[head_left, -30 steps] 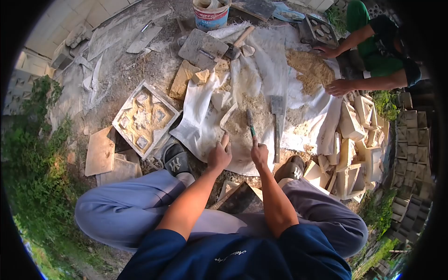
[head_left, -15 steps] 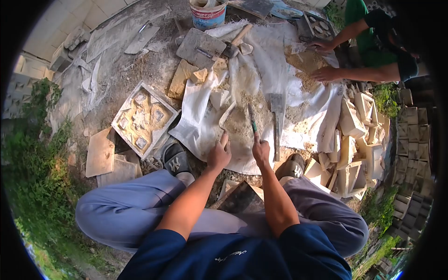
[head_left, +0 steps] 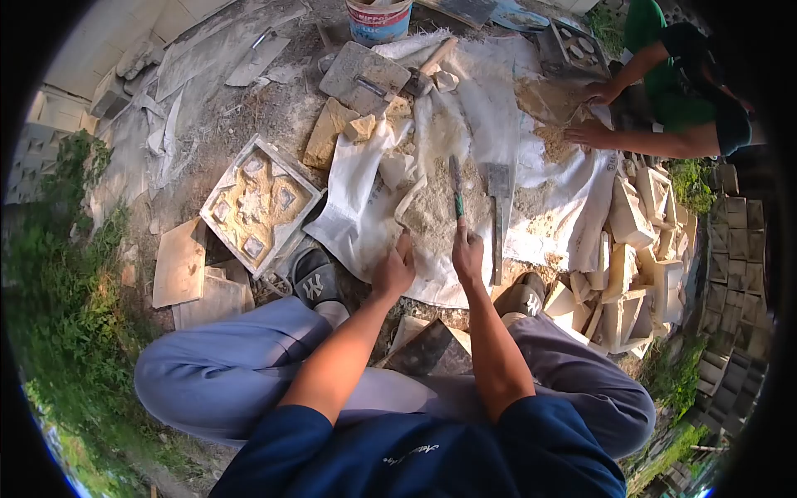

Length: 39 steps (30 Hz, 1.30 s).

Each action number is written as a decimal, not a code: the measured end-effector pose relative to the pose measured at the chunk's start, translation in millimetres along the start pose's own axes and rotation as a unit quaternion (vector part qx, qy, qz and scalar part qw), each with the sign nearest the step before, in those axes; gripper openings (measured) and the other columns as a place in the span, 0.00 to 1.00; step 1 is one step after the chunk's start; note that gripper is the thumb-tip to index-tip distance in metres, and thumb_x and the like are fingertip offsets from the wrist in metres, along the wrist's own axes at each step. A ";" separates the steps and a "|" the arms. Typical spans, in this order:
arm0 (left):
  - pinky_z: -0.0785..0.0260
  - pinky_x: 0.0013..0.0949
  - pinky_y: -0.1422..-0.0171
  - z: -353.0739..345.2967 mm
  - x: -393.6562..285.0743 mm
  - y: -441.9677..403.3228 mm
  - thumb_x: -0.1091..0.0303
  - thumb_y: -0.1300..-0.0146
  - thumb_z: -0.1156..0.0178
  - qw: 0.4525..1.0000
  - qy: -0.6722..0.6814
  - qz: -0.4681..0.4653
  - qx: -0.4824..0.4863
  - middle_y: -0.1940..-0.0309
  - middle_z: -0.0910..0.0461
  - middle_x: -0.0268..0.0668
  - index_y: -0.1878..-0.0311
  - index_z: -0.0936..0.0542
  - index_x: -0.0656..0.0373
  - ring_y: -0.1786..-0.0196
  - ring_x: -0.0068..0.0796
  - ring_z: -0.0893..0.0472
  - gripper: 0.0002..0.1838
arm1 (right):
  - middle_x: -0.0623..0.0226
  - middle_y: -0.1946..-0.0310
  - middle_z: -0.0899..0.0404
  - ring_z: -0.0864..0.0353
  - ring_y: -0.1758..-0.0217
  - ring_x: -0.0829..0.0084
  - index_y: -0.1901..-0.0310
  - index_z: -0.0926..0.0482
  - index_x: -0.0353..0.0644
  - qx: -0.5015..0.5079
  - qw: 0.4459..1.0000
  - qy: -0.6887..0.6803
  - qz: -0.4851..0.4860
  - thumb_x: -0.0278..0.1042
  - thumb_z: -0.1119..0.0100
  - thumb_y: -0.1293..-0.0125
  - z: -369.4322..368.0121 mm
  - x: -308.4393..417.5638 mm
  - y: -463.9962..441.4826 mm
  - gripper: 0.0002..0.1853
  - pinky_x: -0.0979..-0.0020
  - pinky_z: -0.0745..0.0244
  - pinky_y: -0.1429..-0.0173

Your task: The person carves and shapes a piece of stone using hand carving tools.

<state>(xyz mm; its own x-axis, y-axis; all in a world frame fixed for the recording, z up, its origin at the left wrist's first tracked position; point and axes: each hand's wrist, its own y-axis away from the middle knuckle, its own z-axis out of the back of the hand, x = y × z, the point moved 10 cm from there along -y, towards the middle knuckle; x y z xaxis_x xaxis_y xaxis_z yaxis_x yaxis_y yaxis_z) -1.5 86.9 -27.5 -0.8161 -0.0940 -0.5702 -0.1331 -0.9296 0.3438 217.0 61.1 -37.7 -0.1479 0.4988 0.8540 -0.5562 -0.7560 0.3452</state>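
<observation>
My right hand is closed round the green handle of a narrow metal tool, whose blade points away from me over the white cloth. To its left, my left hand is closed at the cloth's near edge, index finger pointing forward; what it holds, if anything, is too small to tell. Pale crumbly material covers the cloth ahead of both hands. A long flat blade tool lies to the right of my right hand. Left of the cloth a square mould holds sandy, patterned filling.
A co-worker's hands are over a sand pile at the upper right. Pale hollow blocks are heaped at the right. A bucket, a hammer and a flat board lie beyond. Loose slabs rest at the left.
The tool in my right hand has swung to point more straight ahead, and that hand has shifted slightly right. The co-worker's hands have moved over the sand, where a flat piece now shows.
</observation>
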 end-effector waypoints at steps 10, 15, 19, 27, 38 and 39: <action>0.28 0.56 0.55 15.2 -15.3 1.5 0.52 0.35 0.45 1.000 0.004 -0.022 -0.021 0.64 0.20 0.60 0.55 0.24 0.67 0.60 0.63 0.20 0.22 | 0.49 0.84 0.25 0.29 0.82 0.57 0.78 0.24 0.29 0.033 0.987 0.141 -0.063 0.60 0.53 0.28 -13.5 -27.2 7.9 0.35 0.52 0.36 0.71; 0.28 0.55 0.54 -16.5 15.6 -1.0 0.52 0.33 0.47 0.999 -0.007 0.038 0.017 0.61 0.21 0.59 0.43 0.31 0.64 0.57 0.63 0.20 0.26 | 0.52 0.88 0.30 0.35 0.85 0.58 0.81 0.28 0.29 0.019 0.999 -0.014 0.043 0.52 0.53 0.25 -24.5 17.5 17.3 0.33 0.52 0.43 0.75; 0.27 0.56 0.56 -16.4 1.3 -1.3 0.52 0.32 0.48 0.998 0.007 -0.044 -0.050 0.62 0.20 0.59 0.41 0.32 0.63 0.59 0.63 0.20 0.26 | 0.40 0.81 0.24 0.24 0.77 0.47 0.79 0.24 0.26 0.056 0.984 0.133 -0.106 0.63 0.54 0.29 -39.3 -63.6 13.7 0.39 0.52 0.31 0.67; 0.27 0.58 0.57 -21.4 2.7 4.1 0.51 0.30 0.51 0.998 0.030 0.038 0.033 0.62 0.20 0.62 0.38 0.39 0.67 0.60 0.65 0.20 0.29 | 0.45 0.87 0.33 0.35 0.83 0.55 0.82 0.29 0.28 0.002 0.998 0.025 0.050 0.57 0.54 0.27 -24.8 6.6 14.4 0.36 0.52 0.40 0.73; 0.27 0.56 0.61 -22.3 -5.3 5.0 0.53 0.29 0.51 0.997 0.013 0.053 0.052 0.64 0.20 0.60 0.45 0.38 0.66 0.63 0.64 0.20 0.24 | 0.61 0.90 0.36 0.44 0.83 0.73 0.83 0.33 0.31 0.034 0.999 -0.008 -0.013 0.56 0.51 0.28 -31.7 -6.0 34.0 0.35 0.61 0.45 0.77; 0.27 0.56 0.61 -25.6 -3.2 6.0 0.53 0.29 0.51 0.997 0.017 0.056 0.051 0.64 0.20 0.60 0.45 0.38 0.66 0.63 0.64 0.20 0.24 | 0.61 0.90 0.38 0.45 0.82 0.73 0.83 0.35 0.32 0.026 0.999 -0.041 0.024 0.55 0.51 0.27 -30.8 1.5 37.5 0.34 0.60 0.46 0.77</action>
<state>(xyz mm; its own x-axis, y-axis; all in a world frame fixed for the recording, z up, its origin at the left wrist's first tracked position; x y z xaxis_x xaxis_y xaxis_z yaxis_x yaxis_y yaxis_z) 14.7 72.5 -42.7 -0.8102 -0.2088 -0.5478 -0.1001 -0.8714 0.4802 170.7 46.5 -35.4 -0.1054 0.4265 0.8983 -0.5064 -0.8005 0.3207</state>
